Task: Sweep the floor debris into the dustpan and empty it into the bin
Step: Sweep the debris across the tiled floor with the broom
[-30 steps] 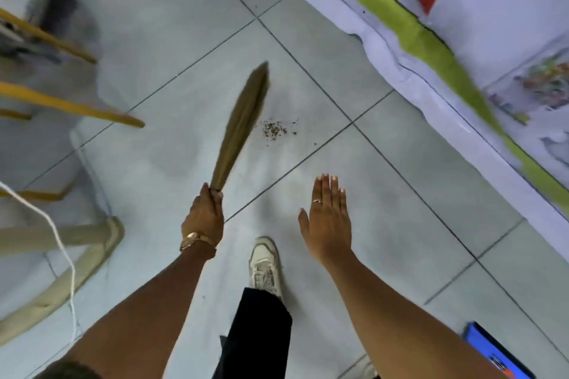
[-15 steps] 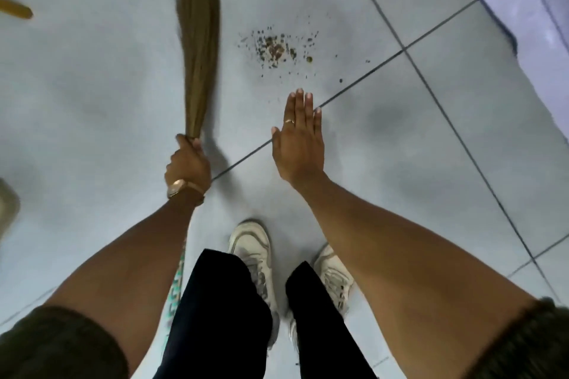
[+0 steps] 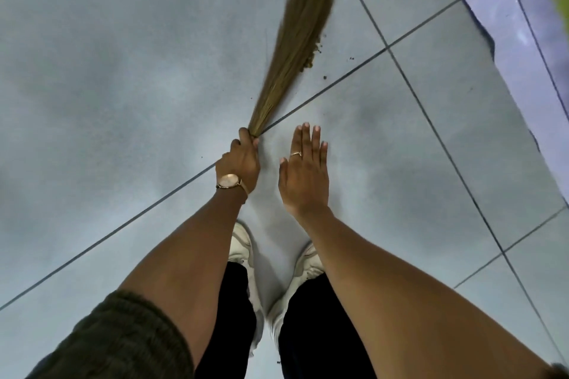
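Gripped the bundled straw-coloured grass broom (image 3: 295, 43) tight in the left hand (image 3: 238, 163), bristles angled far and right. Right hand (image 3: 304, 175) flat, fingers open, holding nothing. Small brown crumb pile of debris (image 3: 312, 57) touching the bristles' right edge, well beyond both hands (no dustpan in sight).

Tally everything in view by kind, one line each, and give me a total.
Brooms: 1, the broom, gripped by the left hand
Debris piles: 1, the debris at the bristles
Hands: 2, with the right hand open and empty
Shoes: 2, left shoe and right shoe
Wristwatches: 1, the watch
Rings: 1, the ring
Total: 8
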Demonstrator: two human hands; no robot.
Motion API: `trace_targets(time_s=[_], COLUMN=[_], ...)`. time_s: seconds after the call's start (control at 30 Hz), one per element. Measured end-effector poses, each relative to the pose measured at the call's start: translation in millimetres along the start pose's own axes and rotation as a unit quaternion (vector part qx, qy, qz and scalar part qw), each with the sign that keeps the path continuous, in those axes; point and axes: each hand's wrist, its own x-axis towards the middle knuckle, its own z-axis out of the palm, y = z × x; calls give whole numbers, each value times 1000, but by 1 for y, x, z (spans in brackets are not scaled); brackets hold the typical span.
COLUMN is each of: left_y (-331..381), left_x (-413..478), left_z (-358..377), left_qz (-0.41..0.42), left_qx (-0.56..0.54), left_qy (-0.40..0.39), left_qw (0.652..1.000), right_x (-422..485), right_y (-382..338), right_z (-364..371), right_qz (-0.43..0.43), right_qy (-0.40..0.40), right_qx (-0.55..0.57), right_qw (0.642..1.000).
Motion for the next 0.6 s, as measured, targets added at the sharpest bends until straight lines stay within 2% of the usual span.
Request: trace_targets(time_s=[0.17,0.33,0.5,0.6], left_y=[3,-12,-43,-71], left_x=[-10,-34,-46,-46], left_z=[-33,-57,-40,-28], left_qz=[39,101,111,99], left_qx=[-16,-10,64,132], left_qy=[18,-9,-66,-68], left_qw=[999,995,990,984], right_x=[-28,-56,-63,-55], right_y=[5,-1,4,6], right_z=[-20,-43,-31,-10], right_qz=[4,-18,-22,-30], right_qy=[14,55,35,19], right_qx=[24,65,51,49], right_qw=[1000,996,998,998])
